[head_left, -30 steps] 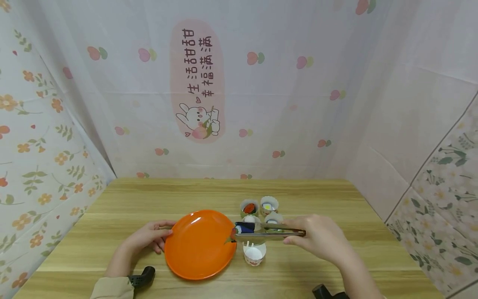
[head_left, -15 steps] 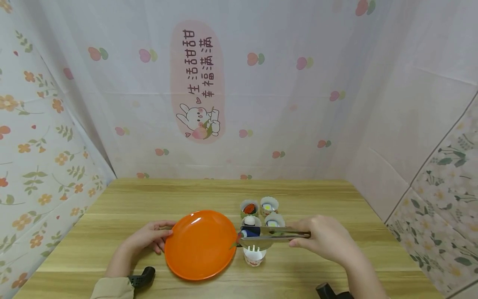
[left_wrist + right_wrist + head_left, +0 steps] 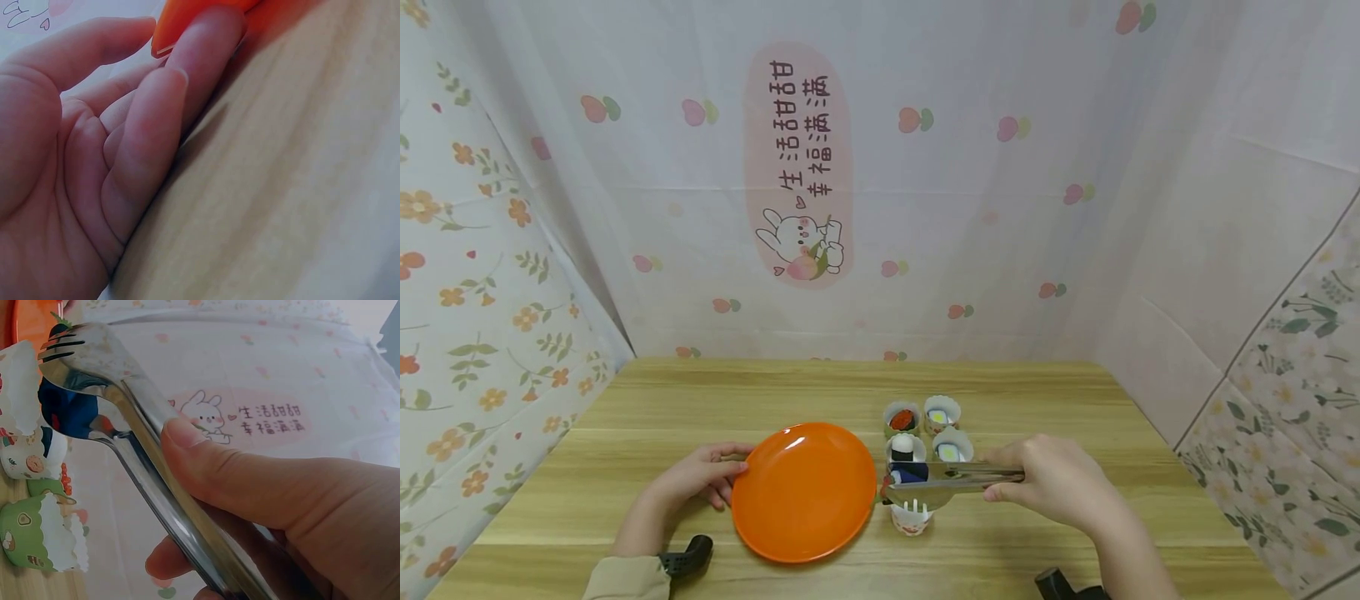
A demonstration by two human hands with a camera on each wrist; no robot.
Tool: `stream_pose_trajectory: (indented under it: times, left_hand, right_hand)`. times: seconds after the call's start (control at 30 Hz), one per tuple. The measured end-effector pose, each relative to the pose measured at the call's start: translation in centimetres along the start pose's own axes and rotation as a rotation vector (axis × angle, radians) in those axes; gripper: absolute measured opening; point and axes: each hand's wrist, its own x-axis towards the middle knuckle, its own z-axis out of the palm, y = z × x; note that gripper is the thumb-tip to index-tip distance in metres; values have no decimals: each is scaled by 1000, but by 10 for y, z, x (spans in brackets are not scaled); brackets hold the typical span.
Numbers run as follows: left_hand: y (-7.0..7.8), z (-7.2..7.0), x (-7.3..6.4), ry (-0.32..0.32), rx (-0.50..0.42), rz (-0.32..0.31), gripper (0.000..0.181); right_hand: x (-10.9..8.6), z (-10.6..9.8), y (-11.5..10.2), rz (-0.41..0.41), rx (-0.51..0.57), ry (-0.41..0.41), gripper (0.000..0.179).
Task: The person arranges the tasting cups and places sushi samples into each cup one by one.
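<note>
My left hand (image 3: 700, 477) holds the left rim of an orange plate (image 3: 805, 492); in the left wrist view its fingertips meet the plate's edge (image 3: 187, 22). My right hand (image 3: 1047, 473) grips metal tongs (image 3: 164, 472) with a forked upper jaw, thumb on top and fingers below. Caught between the tongs' ends is a dark blue roll-shaped piece (image 3: 912, 472) with white, red and green at its left end. It hangs just right of the plate, over a white paper cup (image 3: 912, 523). The jaw hides part of the piece.
Behind the tongs stand several paper cups. One holds a white-and-black rice ball (image 3: 902, 447), another a red-topped piece (image 3: 902, 419). Two more cups (image 3: 953, 451) hold white pieces with yellow centres. Patterned curtains (image 3: 985, 250) enclose the wooden table (image 3: 737, 383).
The tongs and the blue piece have moved right, off the plate's edge, and nearer the front cup. The rice ball behind shows more fully. My left hand and the plate stay put.
</note>
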Motion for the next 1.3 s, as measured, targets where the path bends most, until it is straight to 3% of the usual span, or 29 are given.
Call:
stream_pose_trajectory:
  times: [0.17, 0.43, 1.3]
  left_hand:
    - [-1, 0, 1, 2, -4, 0, 52]
    - [1, 1, 0, 2, -4, -2, 53]
    - [2, 2, -2, 16, 13, -6, 52]
  right_hand:
    - [1, 1, 0, -1, 13, -13, 42]
    - [1, 1, -1, 15, 3, -24, 40]
    - [2, 3, 0, 21, 31, -15, 50]
